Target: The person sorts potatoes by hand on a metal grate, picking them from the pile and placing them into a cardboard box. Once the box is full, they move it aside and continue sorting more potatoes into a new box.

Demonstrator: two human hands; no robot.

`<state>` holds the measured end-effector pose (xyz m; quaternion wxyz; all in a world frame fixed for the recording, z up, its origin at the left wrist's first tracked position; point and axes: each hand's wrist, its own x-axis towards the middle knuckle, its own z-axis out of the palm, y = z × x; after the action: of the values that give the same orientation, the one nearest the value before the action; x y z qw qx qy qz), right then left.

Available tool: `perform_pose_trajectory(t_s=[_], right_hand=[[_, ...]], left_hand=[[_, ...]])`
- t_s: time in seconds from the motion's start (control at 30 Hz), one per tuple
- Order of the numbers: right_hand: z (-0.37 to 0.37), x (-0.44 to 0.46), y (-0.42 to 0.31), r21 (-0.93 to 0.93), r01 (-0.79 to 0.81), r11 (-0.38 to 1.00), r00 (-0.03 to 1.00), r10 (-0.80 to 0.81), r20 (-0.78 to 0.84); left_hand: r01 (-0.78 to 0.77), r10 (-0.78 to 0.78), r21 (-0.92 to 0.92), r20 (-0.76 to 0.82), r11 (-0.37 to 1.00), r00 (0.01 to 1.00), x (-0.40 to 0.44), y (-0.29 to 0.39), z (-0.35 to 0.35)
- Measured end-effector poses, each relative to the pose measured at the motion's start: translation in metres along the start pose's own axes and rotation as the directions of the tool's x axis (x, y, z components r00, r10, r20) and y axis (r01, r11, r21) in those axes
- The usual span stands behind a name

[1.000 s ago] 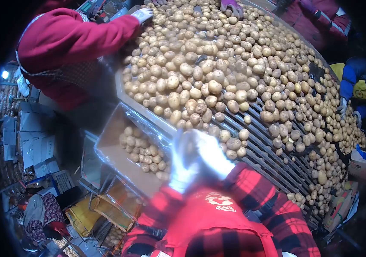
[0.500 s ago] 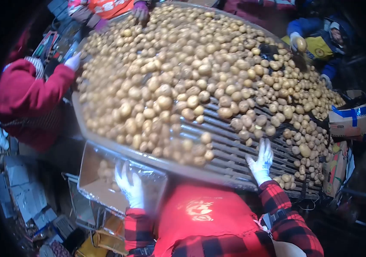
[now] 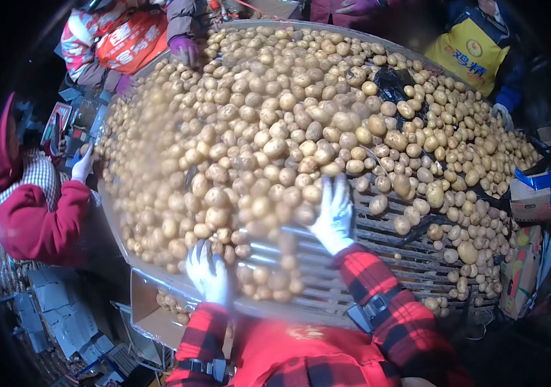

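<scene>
A heap of potatoes covers much of a slatted sorting table. My left hand, in a white glove, is at the table's near edge with its fingers apart, next to the closest potatoes. Further in, my right hand, gloved as well, stretches its fingers against the front of the heap above the bare slats. Neither hand has a potato in its grasp. Between the two hands lies a small group of potatoes, partly blurred.
A cardboard box with some potatoes stands below the near left edge. Another carton with blue tape is at the right. A co-worker in a red top holds a potato on the left; other people stand along the far side.
My left hand has moved from above the cardboard box to the table edge. My right hand has shifted left, up to the heap. The view has shifted too.
</scene>
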<state>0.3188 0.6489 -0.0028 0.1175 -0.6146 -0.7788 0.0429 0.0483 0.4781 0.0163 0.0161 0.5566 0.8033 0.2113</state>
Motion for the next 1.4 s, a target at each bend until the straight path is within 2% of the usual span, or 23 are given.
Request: perform_pose_trajectory(t_s=[0.1,0.2,0.23,0.3,0.37,0.43,0.5,0.53,0.63,0.67,0.7,0.73,0.77,0.8,0.83,0.87,0.97,1.03,1.07,1.17,1.23,1.3,1.4], right_hand=[[0.01,0.033,-0.015,0.069,-0.017,0.997,0.998,0.013,0.064],[-0.001,0.06,-0.041,-0.061,-0.147,0.987,0.979,0.154,0.135],[0.017,0.066,-0.046,-0.102,-0.193,0.976,0.972,0.204,0.113],[0.044,0.073,-0.055,-0.05,-0.22,0.974,0.967,0.211,-0.146],[0.047,0.093,-0.066,0.115,-0.196,0.974,0.959,0.215,-0.183],[0.025,0.114,-0.087,0.377,-0.203,0.903,0.972,0.234,-0.035],[-0.015,0.131,-0.105,0.192,-0.233,0.953,0.964,0.2,0.178],[-0.027,0.128,-0.107,0.393,-0.196,0.899,0.975,0.135,0.178],[-0.044,0.106,-0.088,0.604,0.041,0.796,0.967,-0.184,0.178],[0.001,0.095,-0.081,0.637,0.215,0.74,0.965,-0.261,-0.022],[-0.037,0.081,-0.051,0.769,0.123,0.628,0.956,-0.283,0.078],[-0.011,0.073,-0.027,0.567,0.343,0.749,0.938,-0.305,-0.165],[-0.028,0.065,0.011,0.535,0.35,0.769,0.936,-0.302,-0.178],[-0.038,0.064,0.046,0.461,0.291,0.838,0.956,-0.231,-0.182],[-0.086,0.063,0.076,0.518,-0.006,0.855,0.995,-0.048,0.091],[-0.052,0.06,0.115,0.344,0.079,0.936,0.973,0.004,-0.232],[-0.073,0.08,0.217,-0.028,-0.035,0.999,0.925,0.022,-0.38],[-0.088,0.1,0.26,-0.104,-0.134,0.986,0.935,0.091,-0.343],[-0.089,0.111,0.268,-0.101,-0.133,0.986,0.932,0.09,-0.351],[-0.108,0.141,0.267,-0.19,-0.142,0.971,0.984,0.159,0.079],[-0.082,0.164,0.273,0.047,-0.169,0.985,0.982,0.164,0.096],[-0.083,0.181,0.271,0.104,-0.192,0.976,0.98,0.185,0.075],[-0.089,0.191,0.259,0.079,-0.267,0.96,0.959,0.257,0.117]], left_hand=[[0.006,-0.009,0.053,0.047,0.999,0.999,-0.001,0.001,0.002],[0.024,-0.028,0.05,0.083,0.998,0.996,0.002,0.007,-0.001],[0.023,-0.028,0.056,0.094,0.998,0.995,0.002,0.008,-0.001],[0.011,-0.016,0.06,0.094,0.998,0.995,0.004,0.011,-0.002],[-0.002,-0.004,0.071,0.089,0.998,0.996,0.004,0.011,0.0],[-0.023,0.017,0.079,0.083,0.997,0.996,0.001,0.008,0.001],[-0.018,0.013,0.06,0.079,0.998,0.997,0.0,0.004,0.004],[-0.049,0.045,0.056,0.077,0.997,0.996,0.001,0.001,0.007],[-0.066,0.062,0.087,0.047,0.994,0.997,-0.002,-0.005,0.006],[-0.058,0.051,0.103,0.063,0.993,0.997,-0.001,-0.004,0.004],[-0.05,0.041,0.112,0.083,0.992,0.996,-0.001,-0.002,0.005],[-0.046,0.038,0.097,0.08,0.994,0.996,-0.003,-0.013,0.01],[-0.002,0.001,0.041,0.038,0.999,0.999,-0.004,-0.018,0.013],[-0.041,0.046,0.096,-0.049,0.995,0.998,-0.009,-0.02,0.013],[-0.075,0.097,0.156,-0.133,0.985,0.986,-0.009,-0.019,0.011],[-0.14,0.16,0.142,-0.14,0.98,0.977,-0.003,-0.003,0.005],[-0.348,0.344,-0.066,-0.069,0.935,0.936,0.042,0.075,0.008],[-0.478,0.488,-0.213,-0.005,0.852,0.873,0.088,0.129,0.03],[-0.507,0.526,-0.262,0.0,0.821,0.851,0.111,0.158,0.046],[-0.651,0.682,-0.324,-0.024,0.686,0.731,0.178,0.229,0.101],[-0.694,0.723,-0.35,-0.062,0.629,0.688,0.215,0.281,0.125],[-0.731,0.777,-0.386,-0.056,0.563,0.628,0.254,0.316,0.165],[-0.523,0.657,-0.401,0.391,0.752,0.645,0.283,0.37,0.177]])
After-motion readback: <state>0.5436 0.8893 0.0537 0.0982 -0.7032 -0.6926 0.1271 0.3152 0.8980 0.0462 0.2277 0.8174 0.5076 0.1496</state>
